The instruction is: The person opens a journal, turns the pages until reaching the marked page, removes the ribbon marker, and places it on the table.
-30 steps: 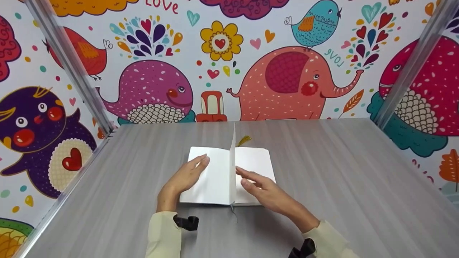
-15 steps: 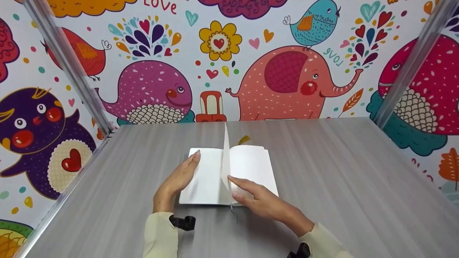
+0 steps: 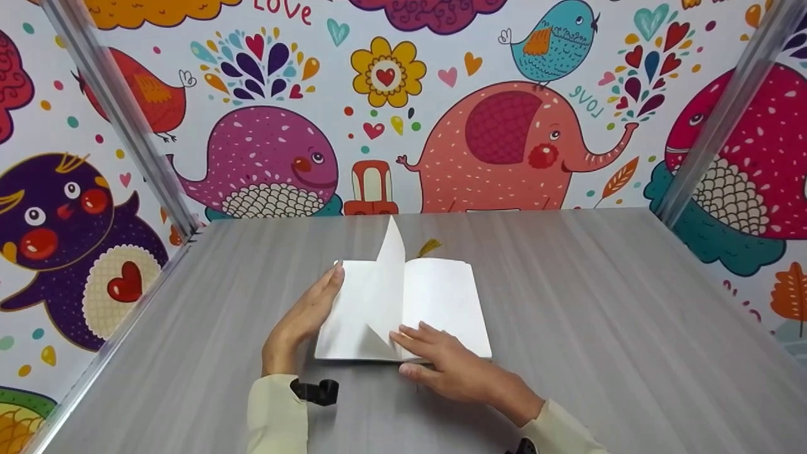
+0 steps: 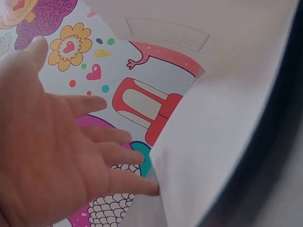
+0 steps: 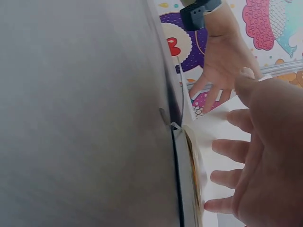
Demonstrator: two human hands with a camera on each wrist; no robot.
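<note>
An open notebook (image 3: 444, 296) with blank white pages lies on the grey table. One page (image 3: 389, 284) stands up near the middle and leans to the left. My left hand (image 3: 307, 310) is at the notebook's left edge, fingers extended; in the left wrist view its little finger reaches the edge of the paper (image 4: 208, 156). My right hand (image 3: 451, 366) is over the lower middle of the notebook, fingers straight and spread, fingertips right at the base of the raised page. In the right wrist view the spread fingers overlap the white page (image 5: 208, 142).
A yellow-green tassel (image 3: 430, 247) sticks out past the notebook's top edge. A thin ribbon (image 5: 182, 94) shows at the spine in the right wrist view. The grey table (image 3: 567, 302) meets walls printed with cartoon animals, with metal posts (image 3: 120, 120) at the corners.
The raised page has tipped from upright over to the left. My right hand has moved down and slightly left along the gutter. My left hand has drawn back left to the notebook's edge.
</note>
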